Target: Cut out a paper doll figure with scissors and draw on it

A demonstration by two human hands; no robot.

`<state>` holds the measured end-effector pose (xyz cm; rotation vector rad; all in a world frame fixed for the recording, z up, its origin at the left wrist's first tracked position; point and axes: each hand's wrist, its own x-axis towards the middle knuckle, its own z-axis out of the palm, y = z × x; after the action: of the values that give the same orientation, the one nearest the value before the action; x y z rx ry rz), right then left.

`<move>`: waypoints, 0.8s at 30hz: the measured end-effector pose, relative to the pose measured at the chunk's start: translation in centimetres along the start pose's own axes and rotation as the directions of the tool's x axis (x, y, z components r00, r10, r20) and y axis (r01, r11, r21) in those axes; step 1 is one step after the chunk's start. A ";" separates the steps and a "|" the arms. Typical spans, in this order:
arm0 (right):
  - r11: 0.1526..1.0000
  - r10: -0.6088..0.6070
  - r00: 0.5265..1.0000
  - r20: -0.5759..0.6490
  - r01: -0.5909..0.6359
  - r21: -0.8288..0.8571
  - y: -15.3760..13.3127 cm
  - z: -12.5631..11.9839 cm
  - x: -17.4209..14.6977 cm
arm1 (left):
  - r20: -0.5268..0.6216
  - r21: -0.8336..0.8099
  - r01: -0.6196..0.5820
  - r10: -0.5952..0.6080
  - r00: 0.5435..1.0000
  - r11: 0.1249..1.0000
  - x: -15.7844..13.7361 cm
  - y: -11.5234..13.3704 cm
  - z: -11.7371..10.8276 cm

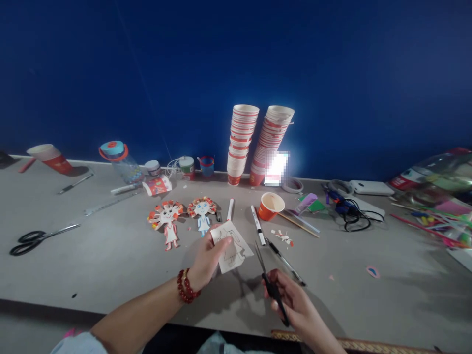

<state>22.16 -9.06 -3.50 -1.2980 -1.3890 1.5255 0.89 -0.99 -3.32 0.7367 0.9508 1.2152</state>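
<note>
My left hand (pixel 206 258) pinches a piece of white paper (pixel 236 253) that carries a pencil drawing of a small figure in a dress. In my right hand (pixel 291 300) is a pair of black-handled scissors (pixel 273 290), the blades pointing up and away just right of the paper, apart from it. Beyond my left hand lie two paper dolls: one with red-and-white hair and a pink-edged dress (pixel 170 235), the other with a blue-edged dress (pixel 203 223). A black pen (pixel 285 261) and a white marker (pixel 258 225) rest close to the scissors.
Two tall stacks of paper cups (pixel 242 142) stand against the blue wall. A cut cup (pixel 271 206) sits in front, with paper scraps (pixel 283 237) nearby. Other scissors (pixel 42 238) lie left, beside a ruler (pixel 110 204) and water bottle (pixel 121 162). A cable (pixel 356 216) lies right.
</note>
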 end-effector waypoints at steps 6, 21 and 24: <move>0.998 -0.014 0.999 0.031 0.016 -0.055 -0.3 1.0 0.4 | 0.022 -0.014 -0.028 0.029 0.999 1.000 -0.4 0.3 0.4; 0.953 0.092 0.993 0.068 -0.108 0.284 0.0 2.7 0.5 | 0.043 -0.064 0.047 -0.044 0.998 0.997 -0.7 1.0 0.7; 0.951 0.106 0.992 0.068 -0.121 0.286 0.0 3.1 0.4 | 0.045 -0.058 0.048 -0.045 0.998 0.997 -0.8 0.9 0.6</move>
<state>19.12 -9.53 -3.85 -1.1792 -1.0857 1.7760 0.96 -1.56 -2.09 0.6882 0.8886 1.1770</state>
